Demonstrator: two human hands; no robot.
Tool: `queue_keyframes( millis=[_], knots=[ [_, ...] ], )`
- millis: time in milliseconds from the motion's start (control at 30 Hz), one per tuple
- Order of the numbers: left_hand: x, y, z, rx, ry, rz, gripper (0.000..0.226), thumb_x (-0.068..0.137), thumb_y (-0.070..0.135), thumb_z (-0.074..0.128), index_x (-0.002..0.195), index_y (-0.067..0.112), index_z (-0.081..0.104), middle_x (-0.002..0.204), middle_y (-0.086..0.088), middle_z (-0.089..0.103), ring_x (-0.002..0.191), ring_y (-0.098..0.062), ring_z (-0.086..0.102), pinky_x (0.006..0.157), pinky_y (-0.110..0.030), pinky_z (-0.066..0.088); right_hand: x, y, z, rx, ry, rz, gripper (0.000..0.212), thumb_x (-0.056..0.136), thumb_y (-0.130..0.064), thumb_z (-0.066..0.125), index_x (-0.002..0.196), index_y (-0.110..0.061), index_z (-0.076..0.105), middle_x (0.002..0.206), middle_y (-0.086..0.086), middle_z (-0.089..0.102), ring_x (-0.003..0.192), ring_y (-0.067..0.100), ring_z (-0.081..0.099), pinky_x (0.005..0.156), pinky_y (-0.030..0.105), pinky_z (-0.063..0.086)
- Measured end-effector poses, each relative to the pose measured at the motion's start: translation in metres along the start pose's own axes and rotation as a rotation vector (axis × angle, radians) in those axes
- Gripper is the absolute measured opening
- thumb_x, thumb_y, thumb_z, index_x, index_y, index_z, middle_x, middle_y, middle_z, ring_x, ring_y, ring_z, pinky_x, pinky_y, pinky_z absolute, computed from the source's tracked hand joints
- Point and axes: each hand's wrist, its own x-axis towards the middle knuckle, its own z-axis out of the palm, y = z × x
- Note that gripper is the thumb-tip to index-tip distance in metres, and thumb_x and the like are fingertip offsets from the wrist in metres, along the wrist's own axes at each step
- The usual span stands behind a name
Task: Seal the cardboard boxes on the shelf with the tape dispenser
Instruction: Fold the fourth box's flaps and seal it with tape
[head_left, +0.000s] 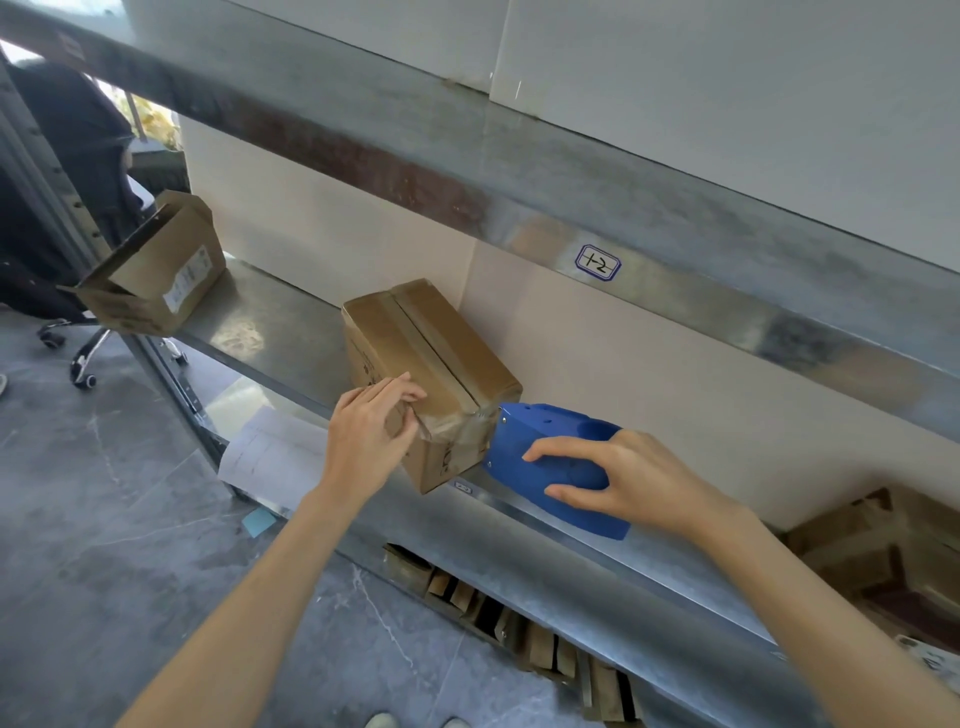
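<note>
A closed cardboard box (431, 374) is set on the metal shelf (270, 317), and its near end is pressed by the flat left hand (369, 431). A blue tape dispenser (550, 457) is gripped by the right hand (623, 483), its front touching the box's taped corner. An open box (156, 270) is seen well apart at the left.

Two hands (363, 436) (623, 478); two cardboard boxes on shelf (431, 358) (156, 265); one blue tape dispenser (540, 441).

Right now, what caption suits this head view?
Left hand steadies box on shelf; right hand presses blue dispenser against its end.
</note>
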Motion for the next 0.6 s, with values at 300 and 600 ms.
queue_keyframes(
  millis=[300, 600],
  knots=[
    [-0.002, -0.005, 0.008, 0.002, 0.054, 0.067, 0.021, 0.083, 0.024, 0.056, 0.097, 0.018, 0.071, 0.103, 0.007, 0.074, 0.112, -0.007, 0.062, 0.095, -0.023, 0.038, 0.006, 0.004, 0.003, 0.001, 0.016, -0.007, 0.043, 0.086, -0.066, 0.037, 0.128, -0.059, 0.036, 0.049, 0.005, 0.038, 0.048, 0.02, 0.034, 0.057, 0.03, 0.047],
    [-0.012, -0.005, 0.027, -0.008, 0.041, -0.006, 0.051, 0.076, -0.008, 0.065, 0.113, 0.024, 0.052, 0.124, -0.004, 0.064, 0.115, -0.017, 0.058, 0.095, -0.034, 0.04, 0.008, 0.003, 0.006, 0.015, -0.009, -0.002, 0.04, 0.087, -0.063, 0.042, 0.127, -0.056, 0.044, 0.045, 0.002, 0.025, 0.051, 0.016, 0.039, 0.053, 0.029, 0.042]
  ],
)
